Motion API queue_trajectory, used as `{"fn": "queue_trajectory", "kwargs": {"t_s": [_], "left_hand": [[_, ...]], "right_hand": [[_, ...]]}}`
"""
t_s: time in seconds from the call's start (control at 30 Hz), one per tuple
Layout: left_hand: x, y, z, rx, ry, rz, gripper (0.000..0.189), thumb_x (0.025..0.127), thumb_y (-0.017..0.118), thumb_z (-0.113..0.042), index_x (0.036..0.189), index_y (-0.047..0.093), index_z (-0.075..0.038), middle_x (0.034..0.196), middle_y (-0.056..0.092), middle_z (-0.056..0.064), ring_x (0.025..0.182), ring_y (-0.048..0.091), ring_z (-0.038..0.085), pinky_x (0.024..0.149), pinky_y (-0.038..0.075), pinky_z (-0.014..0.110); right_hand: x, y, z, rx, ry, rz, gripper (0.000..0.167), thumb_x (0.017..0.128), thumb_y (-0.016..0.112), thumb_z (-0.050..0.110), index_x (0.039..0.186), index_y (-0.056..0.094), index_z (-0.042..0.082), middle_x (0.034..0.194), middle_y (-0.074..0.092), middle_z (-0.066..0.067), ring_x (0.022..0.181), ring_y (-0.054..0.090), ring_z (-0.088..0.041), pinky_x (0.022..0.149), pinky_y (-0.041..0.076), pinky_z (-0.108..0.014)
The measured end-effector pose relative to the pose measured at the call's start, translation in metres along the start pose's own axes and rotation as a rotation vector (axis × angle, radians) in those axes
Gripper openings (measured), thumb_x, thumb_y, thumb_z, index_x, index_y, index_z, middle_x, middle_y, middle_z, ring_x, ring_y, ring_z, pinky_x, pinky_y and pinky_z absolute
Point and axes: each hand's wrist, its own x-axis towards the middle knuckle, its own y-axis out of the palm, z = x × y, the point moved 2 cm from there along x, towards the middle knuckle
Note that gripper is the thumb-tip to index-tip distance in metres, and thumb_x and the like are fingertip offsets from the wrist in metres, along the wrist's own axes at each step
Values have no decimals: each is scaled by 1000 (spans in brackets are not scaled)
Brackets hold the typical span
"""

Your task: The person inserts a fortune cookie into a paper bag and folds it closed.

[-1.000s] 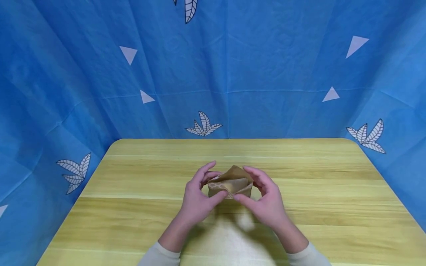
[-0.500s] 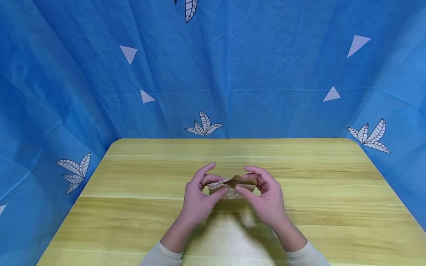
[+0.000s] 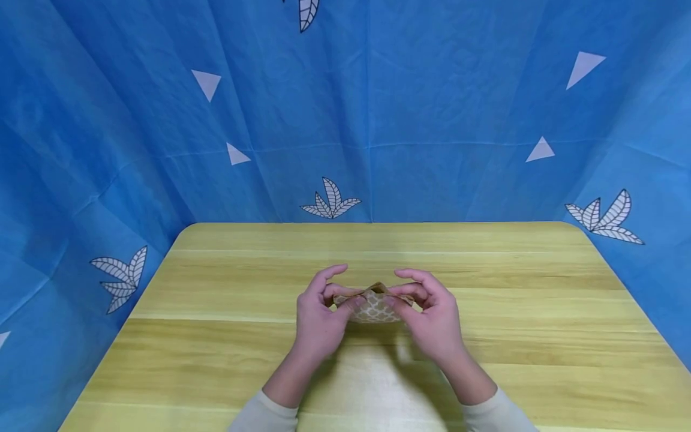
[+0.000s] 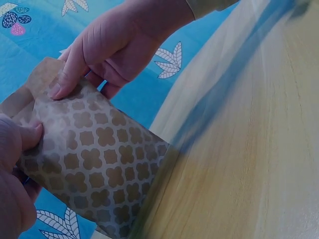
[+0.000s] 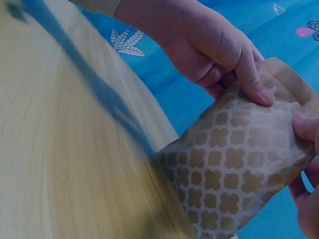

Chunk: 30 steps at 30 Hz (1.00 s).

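Observation:
A brown paper bag with a white lattice pattern stands upright on the table between both hands. Its top edge is pressed mostly together, with a small gap at the peak in the middle. At the bag's left side, the left hand pinches the top edge between thumb and fingers. The right hand pinches the same edge on the right. In the left wrist view the patterned front of the bag faces the camera, both thumbs lying on it. Whatever the bag holds is hidden.
The light wooden table spreads out around the hands, with rounded far corners. Behind it and at both sides hangs a blue cloth with white leaves and triangles.
The bag's mouth has gone from wide open to nearly flat. The thumbs have pushed the near side of its rim toward the far side. Both hands have stayed about in place.

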Motion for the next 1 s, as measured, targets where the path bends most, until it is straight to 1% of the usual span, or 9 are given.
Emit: {"fn": "queue_trajectory", "kwargs": {"t_s": [0.2,0.33,0.4,0.5,0.57,0.63,0.8,0.9,1.0], "left_hand": [[0,0,-1,12,-29,-17,53,79,83,1,126,62,-12,82,73,-2,74,65,19,65,53,28],[0,0,0,23,-64,-29,54,75,86,-3,123,63,-13,76,70,-4,65,59,17,56,48,26],[0,-1,1,21,-66,-32,53,75,87,-4,122,64,-12,74,69,-3,62,55,16,53,45,24],[0,-1,1,3,-54,-33,51,75,85,-2,121,64,-11,75,70,-2,59,54,15,51,41,22],[0,-1,1,0,-41,-27,49,77,84,-2,121,64,-11,77,71,-1,59,54,15,51,40,21],[0,0,0,1,-32,-17,48,79,82,-1,122,63,-11,81,73,-2,64,59,15,54,44,22],[0,-1,0,-5,-28,44,60,81,80,3,133,57,-13,94,74,-3,83,67,18,69,53,28],[0,-2,0,-24,-58,88,69,80,80,5,140,52,-16,99,74,-1,84,67,20,69,55,29],[-1,-2,1,-8,-86,92,71,80,82,2,141,52,-19,92,73,-1,77,66,19,65,54,28]], "right_hand": [[1,-1,-1,-7,9,-6,42,74,78,-18,113,65,-5,84,73,-12,78,71,-19,71,57,-26],[1,0,-1,3,8,21,44,74,75,-20,114,64,-5,85,73,-12,81,71,-22,75,57,-29],[2,1,-1,7,6,34,46,74,75,-20,116,64,-4,87,73,-12,84,71,-22,78,57,-30],[3,1,-2,1,-1,38,47,75,76,-19,117,64,-3,89,73,-13,83,71,-19,73,57,-28],[4,1,-2,-4,-2,27,47,74,77,-18,116,64,-3,87,73,-13,80,71,-17,67,56,-25],[4,1,-2,-7,-3,15,45,74,78,-18,114,65,-3,85,73,-13,76,70,-16,63,55,-23],[4,0,-3,-7,9,-10,41,73,79,-18,109,65,-4,81,72,-12,65,67,-15,56,52,-22],[3,0,-3,-8,13,-24,40,73,79,-18,108,66,-3,81,72,-12,53,58,-12,45,43,-20],[3,1,-2,15,-4,-43,40,72,80,-18,107,66,-4,80,71,-14,44,48,-10,38,34,-22]]}}
